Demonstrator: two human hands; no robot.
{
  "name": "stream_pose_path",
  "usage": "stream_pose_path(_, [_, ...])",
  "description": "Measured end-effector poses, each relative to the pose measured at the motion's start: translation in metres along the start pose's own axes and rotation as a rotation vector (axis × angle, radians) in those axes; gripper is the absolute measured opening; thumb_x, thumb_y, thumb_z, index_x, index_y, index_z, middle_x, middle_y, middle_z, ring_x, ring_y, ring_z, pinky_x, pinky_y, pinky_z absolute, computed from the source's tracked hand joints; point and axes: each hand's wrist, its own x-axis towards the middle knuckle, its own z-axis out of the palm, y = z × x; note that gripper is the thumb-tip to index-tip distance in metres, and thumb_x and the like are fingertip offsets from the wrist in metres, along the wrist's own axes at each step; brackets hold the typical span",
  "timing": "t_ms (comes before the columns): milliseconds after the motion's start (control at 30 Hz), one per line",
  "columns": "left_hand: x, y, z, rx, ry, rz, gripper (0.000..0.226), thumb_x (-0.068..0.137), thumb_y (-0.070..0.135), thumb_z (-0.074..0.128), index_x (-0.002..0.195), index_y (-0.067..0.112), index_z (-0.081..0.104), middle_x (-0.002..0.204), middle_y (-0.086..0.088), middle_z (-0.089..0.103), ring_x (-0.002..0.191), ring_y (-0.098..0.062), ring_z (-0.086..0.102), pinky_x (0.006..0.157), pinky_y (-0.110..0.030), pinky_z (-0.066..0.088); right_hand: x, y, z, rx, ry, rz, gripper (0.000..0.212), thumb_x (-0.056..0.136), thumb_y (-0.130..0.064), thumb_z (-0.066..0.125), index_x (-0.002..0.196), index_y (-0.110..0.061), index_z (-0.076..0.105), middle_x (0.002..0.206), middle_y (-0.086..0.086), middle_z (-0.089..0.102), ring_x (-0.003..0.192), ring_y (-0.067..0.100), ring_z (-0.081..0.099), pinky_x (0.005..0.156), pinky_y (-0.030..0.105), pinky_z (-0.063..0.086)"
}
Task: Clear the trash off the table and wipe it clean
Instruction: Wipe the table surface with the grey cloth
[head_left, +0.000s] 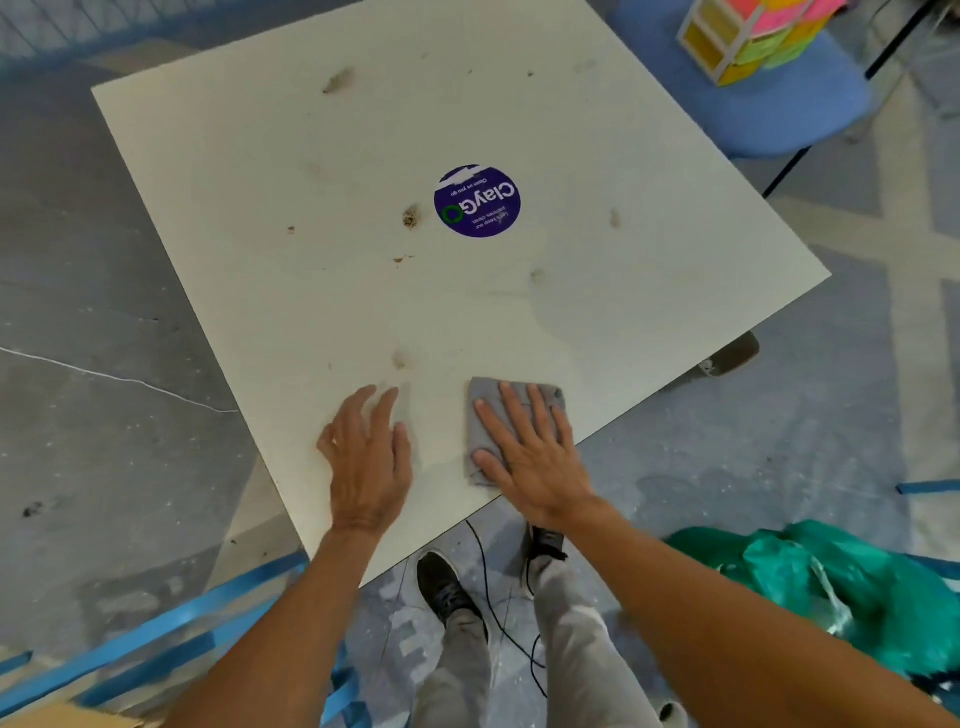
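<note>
Table (249, 218): pale square top, fills mid-frame; no wrappers, cups or other loose trash seen on it.
Smear (338, 80): brown, upper left of the table, not wiped.
L grip (366, 457): released, fingers spread flat on the bare table at lower centre; grasps nothing, looks like bracing.
Smudge (400, 358): faint, just above the L grip.
Crumb spot (411, 217): dark, gritty, just left of the sticker (478, 201), w/ small brown flecks below it.
Cloth (483, 439): grey, folded, flat on the table near its lower edge, right of the L grip.
R grip (530, 457): released, straight fingers & palm pressing the cloth down; no clench.
Marks (614, 218): more faint stains right of the sticker.
Green bag (810, 571): crumpled on the floor, lower right; contents can't be made out.
Progress: trash step prob. done; wiping barely begun, since most stains lie above the cloth and need passes across the whole table.
</note>
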Motion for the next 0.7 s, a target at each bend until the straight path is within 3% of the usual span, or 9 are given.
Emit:
stream_pose_path(167, [-0.006,0.038,0.018,0.014,-0.124,0.264,0.038,0.097,0.023,0.045,0.132,0.011,0.055,0.132,-0.010,0.052,0.122,-0.027,0.048,0.097,-0.040,0.039,-0.002,0.038,-0.017,0.075,-0.049,0.084,0.066,0.096,-0.063,0.008,0.150,-0.038,-0.019,0.158,-0.005,-0.029,0.145,0.020,-0.031,0.119,0.043,-0.016])
stream_pose_path(333, [0.000,0.052,0.033,0.054,-0.194,0.302,0.040,0.098,0.027,0.042,0.132,0.011,0.055,0.135,-0.008,0.051,0.124,-0.026,0.048,0.099,-0.038,0.040,0.017,0.081,-0.027,0.076,-0.023,0.245,0.071,0.094,-0.064,0.001,0.154,-0.030,-0.017,0.162,0.006,-0.021,0.148,0.030,-0.020,0.119,0.051,-0.011])
stream_pose_path(467, [0.014,0.064,0.041,0.059,-0.200,0.323,0.041,0.099,0.028,0.040,0.131,0.009,0.056,0.136,-0.009,0.050,0.126,-0.026,0.047,0.099,-0.039,0.040,0.039,0.085,-0.032,0.166,-0.022,0.419,0.071,0.098,-0.061,0.010,0.154,-0.026,-0.017,0.161,0.009,-0.023,0.148,0.032,-0.021,0.119,0.052,-0.012])
stream_pose_path(533, [0.019,0.070,0.046,0.065,-0.193,0.328,0.041,0.099,0.027,0.041,0.132,0.008,0.055,0.136,-0.009,0.050,0.126,-0.026,0.047,0.100,-0.039,0.041,0.034,0.081,-0.031,0.144,-0.008,0.351,0.071,0.098,-0.061,0.009,0.153,-0.027,-0.020,0.159,0.009,-0.027,0.146,0.033,-0.025,0.118,0.051,-0.015])
stream_pose_path(600, [0.022,0.070,0.049,0.066,-0.180,0.344,0.041,0.098,0.026,0.043,0.132,0.006,0.055,0.136,-0.010,0.051,0.126,-0.027,0.048,0.100,-0.040,0.042,0.017,0.079,-0.026,0.101,-0.022,0.152,0.069,0.099,-0.061,0.010,0.152,-0.030,-0.022,0.158,0.008,-0.031,0.144,0.030,-0.031,0.117,0.049,-0.019])
stream_pose_path(700, [0.022,0.071,0.051,0.079,-0.178,0.360,0.041,0.098,0.025,0.044,0.133,0.005,0.055,0.137,-0.011,0.051,0.127,-0.029,0.049,0.101,-0.040,0.042,0.000,0.099,-0.024,0.075,-0.022,-0.005,0.067,0.100,-0.062,0.013,0.152,-0.035,-0.019,0.160,0.001,-0.027,0.145,0.022,-0.030,0.119,0.046,-0.015])
